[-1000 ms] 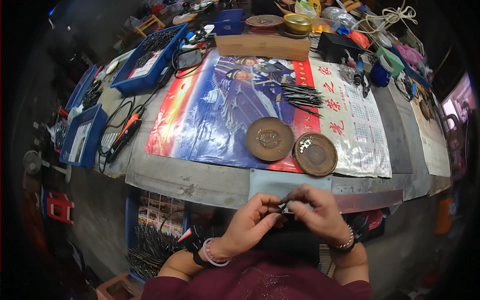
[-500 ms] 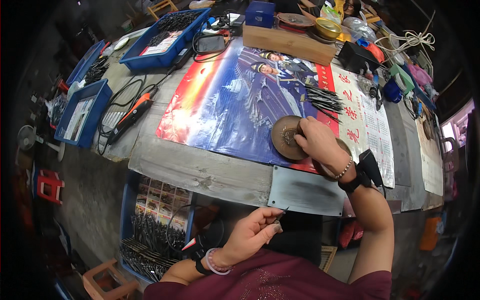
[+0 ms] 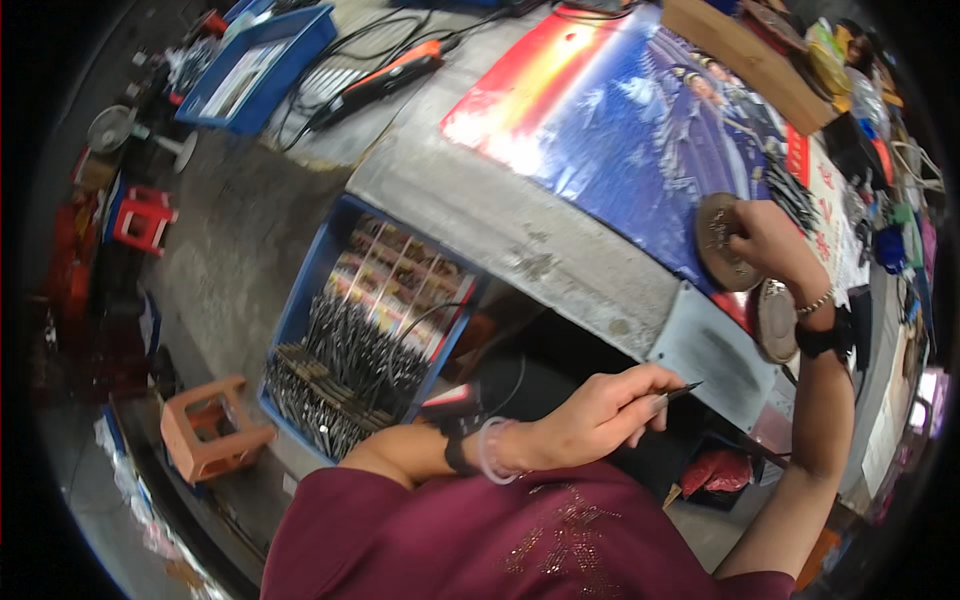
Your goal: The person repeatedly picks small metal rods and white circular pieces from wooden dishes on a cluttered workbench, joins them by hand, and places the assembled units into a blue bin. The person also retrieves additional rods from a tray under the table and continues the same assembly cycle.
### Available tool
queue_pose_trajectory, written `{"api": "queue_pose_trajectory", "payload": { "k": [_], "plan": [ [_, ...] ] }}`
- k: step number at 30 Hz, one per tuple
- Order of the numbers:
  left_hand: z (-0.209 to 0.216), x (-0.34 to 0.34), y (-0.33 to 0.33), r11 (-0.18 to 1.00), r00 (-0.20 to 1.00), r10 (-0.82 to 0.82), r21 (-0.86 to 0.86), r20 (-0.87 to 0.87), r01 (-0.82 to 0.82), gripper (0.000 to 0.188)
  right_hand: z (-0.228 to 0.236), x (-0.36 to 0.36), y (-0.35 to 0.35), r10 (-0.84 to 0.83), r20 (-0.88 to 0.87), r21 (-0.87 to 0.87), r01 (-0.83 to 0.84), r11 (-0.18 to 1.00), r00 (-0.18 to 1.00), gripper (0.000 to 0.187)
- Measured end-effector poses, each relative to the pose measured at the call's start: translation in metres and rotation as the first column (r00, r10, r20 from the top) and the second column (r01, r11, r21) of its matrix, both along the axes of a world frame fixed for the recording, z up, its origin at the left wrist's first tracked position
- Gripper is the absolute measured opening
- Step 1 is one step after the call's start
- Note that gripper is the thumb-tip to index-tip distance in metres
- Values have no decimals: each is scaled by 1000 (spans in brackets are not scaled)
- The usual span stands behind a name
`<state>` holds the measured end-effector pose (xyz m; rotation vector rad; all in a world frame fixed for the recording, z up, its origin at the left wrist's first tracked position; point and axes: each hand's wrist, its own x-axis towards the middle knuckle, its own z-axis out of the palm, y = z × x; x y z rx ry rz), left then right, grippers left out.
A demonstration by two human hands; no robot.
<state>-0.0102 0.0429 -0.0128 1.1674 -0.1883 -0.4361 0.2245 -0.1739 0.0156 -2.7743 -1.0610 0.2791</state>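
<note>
My left hand (image 3: 590,415) is closed in a pinch on a thin dark pointed piece (image 3: 687,390), its tip aimed right, beside the near edge of a pale blue-grey plate (image 3: 712,350) fixed at the table edge. My right hand (image 3: 782,243) reaches over a round brown dish (image 3: 714,225) with small bits in it. Its fingers are curled down at the dish; what they hold, if anything, is hidden. Under the right wrist stands a second brown dish (image 3: 777,330). A bundle of thin black pieces (image 3: 790,195) lies on the poster (image 3: 610,150) beyond the right hand.
Below the table edge, a blue crate (image 3: 300,300) holds many thin black pieces. An orange-and-black corded tool (image 3: 380,85) and a blue tray (image 3: 325,35) are at the far left. A brown stool (image 3: 215,430) and a red stool (image 3: 145,220) stand on the floor. A wooden block (image 3: 750,65) sits at the back.
The view has swung left, so the table and both hands appear farther right. The left hand keeps its pinch on the dark piece; the right hand stays at the dish, its fingers curled.
</note>
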Motion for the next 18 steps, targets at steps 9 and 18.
{"api": "queue_pose_trajectory", "payload": {
  "k": [9, 18],
  "plan": [
    [-4, -7, 8, 996, 997, 72, -45, -16, -73, 23, -2, -40, -16, -278, -401, 576, 476, 664, 873, 7],
    [0, -6, 12, 995, 991, 36, 90, 125, -48, 18, 16, -121, -10, -188, -586, 637, 591, 495, 788, 9]
  ]
}}
